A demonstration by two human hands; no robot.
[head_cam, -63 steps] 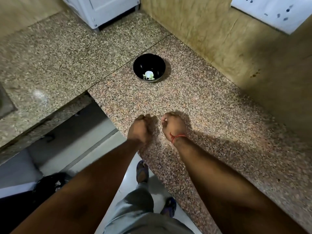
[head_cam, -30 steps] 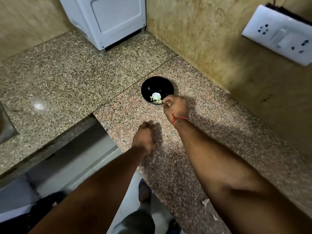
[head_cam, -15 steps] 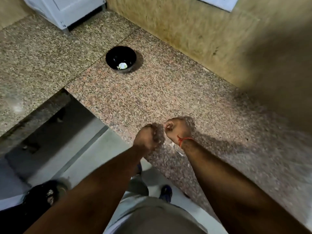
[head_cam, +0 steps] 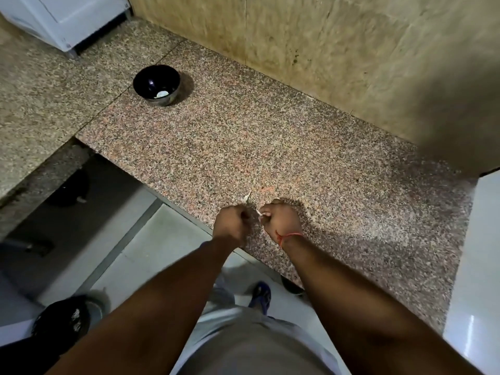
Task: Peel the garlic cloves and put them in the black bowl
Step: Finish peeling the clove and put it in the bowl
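1. Left hand [head_cam: 232, 222] sits at the near edge of the granite worktop [head_cam: 297, 147], fingers curled in a closed grip that pinches a pale strip of garlic skin [head_cam: 247, 197]; the strip sticks up and away from the fist toward the black bowl.
2. Right hand [head_cam: 281, 217] is just beside the left hand, on the side away from the bowl, fingers curled, grip pinching a small white bit at the fingertips [head_cam: 263, 212] (likely the garlic clove [head_cam: 260, 213], too small to be sure).
3. The two fists are close, with a narrow gap between them, both over the worktop's front edge.
4. Red thread [head_cam: 288, 236] is tied round the right wrist.
5. Black bowl [head_cam: 156, 84] stands upright on the worktop, well apart from the hands, near the seam where two granite slabs meet.
6. Inside the bowl, a white peeled piece [head_cam: 162, 94] lies at the bottom on the side nearer the hands.
7. White appliance [head_cam: 62, 17] stands beyond the bowl, at the far corner.
8. Tan tiled wall [head_cam: 324, 44] runs behind the worktop, past the bowl.
9. Below the hands: grey shorts [head_cam: 243, 342], blue footwear [head_cam: 261, 295] on a pale floor.
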